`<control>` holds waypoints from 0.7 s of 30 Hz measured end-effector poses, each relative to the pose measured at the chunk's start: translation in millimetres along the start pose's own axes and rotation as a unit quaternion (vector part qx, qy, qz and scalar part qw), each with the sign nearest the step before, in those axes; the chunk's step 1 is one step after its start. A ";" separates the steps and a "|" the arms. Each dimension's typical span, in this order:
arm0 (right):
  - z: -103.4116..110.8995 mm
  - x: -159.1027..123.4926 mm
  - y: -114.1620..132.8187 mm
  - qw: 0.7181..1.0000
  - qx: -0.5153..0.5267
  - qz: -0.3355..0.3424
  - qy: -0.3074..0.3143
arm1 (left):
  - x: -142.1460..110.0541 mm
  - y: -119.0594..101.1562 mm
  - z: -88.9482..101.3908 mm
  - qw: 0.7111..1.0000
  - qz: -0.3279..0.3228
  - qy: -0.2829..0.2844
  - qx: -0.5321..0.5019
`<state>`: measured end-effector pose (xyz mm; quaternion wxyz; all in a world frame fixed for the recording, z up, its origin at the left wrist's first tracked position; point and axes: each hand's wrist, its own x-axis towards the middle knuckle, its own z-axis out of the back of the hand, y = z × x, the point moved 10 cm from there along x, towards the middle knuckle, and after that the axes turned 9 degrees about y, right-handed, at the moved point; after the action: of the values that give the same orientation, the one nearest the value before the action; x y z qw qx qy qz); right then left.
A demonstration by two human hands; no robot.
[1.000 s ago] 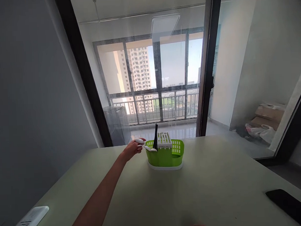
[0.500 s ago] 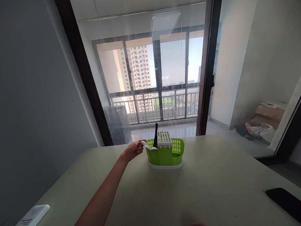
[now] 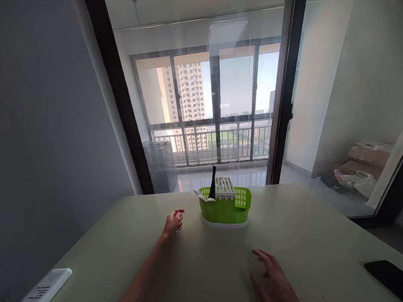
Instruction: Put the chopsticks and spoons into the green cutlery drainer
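A green plastic utensil basket [image 3: 221, 212] with a white base stands at the far middle of the table. White spoons [image 3: 205, 196] lean over its left end, beside upright black chopsticks [image 3: 213, 182]. A white slotted rack [image 3: 225, 187] sits across its top. My left hand [image 3: 173, 221] is just left of the basket, apart from it. Its fingers are loosely curled with the index finger stretched out, and nothing is in it. Nearer to me, my right hand [image 3: 272, 274] hovers over the table with fingers apart and empty, blurred by motion.
A white power strip [image 3: 44, 292] lies at the table's left edge, and a black phone-like object [image 3: 392, 276] at the right edge. Behind the table [image 3: 206, 274] stands a glass sliding door with a dark frame [image 3: 282, 99]. Cardboard boxes [image 3: 370, 156] and bags are on the floor beyond.
My left hand has let go of the white spoon at the basket and drawn back toward me. My right hand has come forward into view from the bottom edge.
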<state>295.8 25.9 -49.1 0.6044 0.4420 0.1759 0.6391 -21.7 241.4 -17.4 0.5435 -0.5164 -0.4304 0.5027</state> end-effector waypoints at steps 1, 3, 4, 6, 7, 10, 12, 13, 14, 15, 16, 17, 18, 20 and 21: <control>2.1 16.8 5.3 0.999 -0.035 0.028 -0.008 | -9.0 4.6 1.6 1.000 -0.009 -0.003 0.016; 0.7 51.7 10.6 0.994 -0.097 0.056 -0.011 | -26.6 10.4 2.1 0.998 -0.030 0.000 0.046; -0.6 67.8 11.5 0.990 -0.122 0.064 -0.016 | -34.9 12.2 1.5 0.997 -0.039 0.006 0.062; -7.4 93.7 13.3 0.981 -0.172 0.092 -0.017 | -49.4 15.0 0.1 0.995 -0.049 0.019 0.086; -12.3 103.5 10.8 0.975 -0.198 0.096 -0.011 | -55.4 16.1 -0.2 0.994 -0.051 0.025 0.098; -21.2 119.8 -3.7 0.954 -0.290 0.074 -0.007 | -68.7 16.1 -1.8 0.986 -0.062 0.042 0.147; -21.1 122.9 -10.9 0.939 -0.337 0.064 -0.015 | -73.9 14.6 -4.2 0.979 -0.074 0.055 0.184; -19.5 123.6 -13.6 0.933 -0.353 0.061 -0.019 | -75.7 14.1 -5.3 0.976 -0.078 0.059 0.197; -17.1 124.2 -16.4 0.930 -0.363 0.058 -0.024 | -77.0 13.8 -6.0 0.974 -0.080 0.061 0.203; -13.9 125.1 -19.6 0.927 -0.370 0.053 -0.027 | -77.9 13.5 -6.4 0.973 -0.080 0.062 0.206; -10.8 126.4 -23.1 0.925 -0.376 0.049 -0.027 | -78.7 13.1 -7.0 0.973 -0.080 0.062 0.206; -7.5 128.0 -27.2 0.923 -0.381 0.045 -0.026 | -79.3 12.4 -8.1 0.973 -0.080 0.064 0.206; -3.7 129.8 -32.0 0.921 -0.386 0.042 -0.026 | -80.0 11.5 -9.4 0.973 -0.081 0.067 0.206; 5.3 133.8 -43.7 0.917 -0.395 0.036 -0.029 | -81.5 9.5 -11.8 0.972 -0.085 0.070 0.210; 10.7 135.6 -50.6 0.916 -0.399 0.034 -0.034 | -82.1 8.9 -12.7 0.971 -0.085 0.072 0.212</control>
<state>351.8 158.9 -33.9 0.7139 0.1914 -0.1290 0.6612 -20.2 158.0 -23.3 0.7109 -0.3852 -0.3161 0.4962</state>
